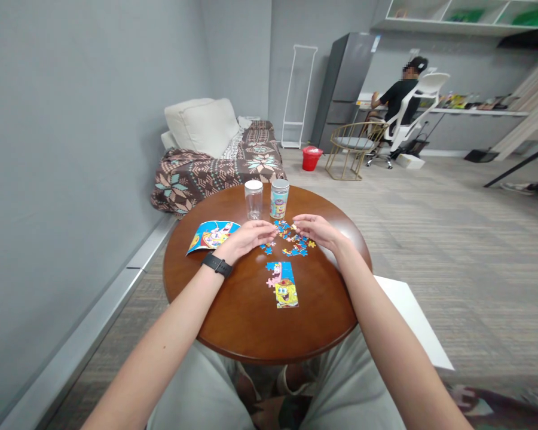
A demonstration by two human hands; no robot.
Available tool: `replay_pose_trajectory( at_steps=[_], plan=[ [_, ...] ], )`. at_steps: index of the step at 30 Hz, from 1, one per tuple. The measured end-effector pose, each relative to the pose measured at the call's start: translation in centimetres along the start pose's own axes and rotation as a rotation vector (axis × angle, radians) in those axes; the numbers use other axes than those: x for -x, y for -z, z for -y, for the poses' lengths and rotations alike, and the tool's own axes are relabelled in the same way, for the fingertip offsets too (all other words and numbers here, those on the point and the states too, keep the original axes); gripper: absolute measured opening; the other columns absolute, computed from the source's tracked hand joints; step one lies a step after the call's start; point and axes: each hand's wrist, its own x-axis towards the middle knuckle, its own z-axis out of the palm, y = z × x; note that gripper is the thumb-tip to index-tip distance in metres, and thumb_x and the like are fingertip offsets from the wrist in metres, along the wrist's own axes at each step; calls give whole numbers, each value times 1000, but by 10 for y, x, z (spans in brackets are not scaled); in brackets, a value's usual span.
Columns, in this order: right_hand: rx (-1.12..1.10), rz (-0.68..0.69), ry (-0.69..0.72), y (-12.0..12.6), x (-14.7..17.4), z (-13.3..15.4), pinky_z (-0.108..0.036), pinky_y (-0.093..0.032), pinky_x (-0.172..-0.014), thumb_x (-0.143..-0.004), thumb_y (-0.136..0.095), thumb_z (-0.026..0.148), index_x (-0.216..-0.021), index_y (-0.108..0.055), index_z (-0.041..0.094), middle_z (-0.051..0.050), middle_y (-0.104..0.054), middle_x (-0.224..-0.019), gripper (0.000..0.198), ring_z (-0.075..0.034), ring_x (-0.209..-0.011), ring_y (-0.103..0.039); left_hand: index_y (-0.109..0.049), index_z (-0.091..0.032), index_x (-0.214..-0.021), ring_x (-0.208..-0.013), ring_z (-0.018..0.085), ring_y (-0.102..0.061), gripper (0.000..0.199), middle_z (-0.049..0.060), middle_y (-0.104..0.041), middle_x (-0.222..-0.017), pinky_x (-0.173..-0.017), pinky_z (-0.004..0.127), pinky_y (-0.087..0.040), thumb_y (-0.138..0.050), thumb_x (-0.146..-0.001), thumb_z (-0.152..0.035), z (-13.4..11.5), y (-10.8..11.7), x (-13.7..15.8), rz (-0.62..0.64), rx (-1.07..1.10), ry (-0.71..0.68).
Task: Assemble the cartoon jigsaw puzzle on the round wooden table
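Across the round wooden table (242,310), my left hand (253,235) and right hand (317,230) flank the loose SpongeBob jigsaw pieces (300,245), fingers half curled; I cannot tell whether either pinches a piece. Nearer me lies the partly joined SpongeBob puzzle (286,292), while beyond the pieces stand a clear lidded jar (253,206) and a printed canister (279,204), side by side.
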Motion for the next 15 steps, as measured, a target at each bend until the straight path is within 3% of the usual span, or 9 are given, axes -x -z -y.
replay_pose_trajectory(
  at_steps=[5, 15],
  plan=[
    [35, 34, -9, -1, 0, -1, -15, -53, -67, -70, -71, 4, -75, -69, 15, -1, -70, -72, 12, -7, -67, -64, -68, -9, -77, -69, 10, -65, 7, 5, -70, -76, -74, 23, -53, -74, -74, -9, 0, -1, 0, -6, 12, 16],
    [-2, 77, -34, -2, 1, -1, -17, -55, -74, -71, -71, 4, -83, -70, 15, -3, -73, -79, 17, -9, -74, -68, -62, -11, -76, -62, 9, -64, 12, 2, -67, -69, -68, 23, -52, -74, -73, -9, -1, 0, 1, -6, -39, 11]
  ],
)
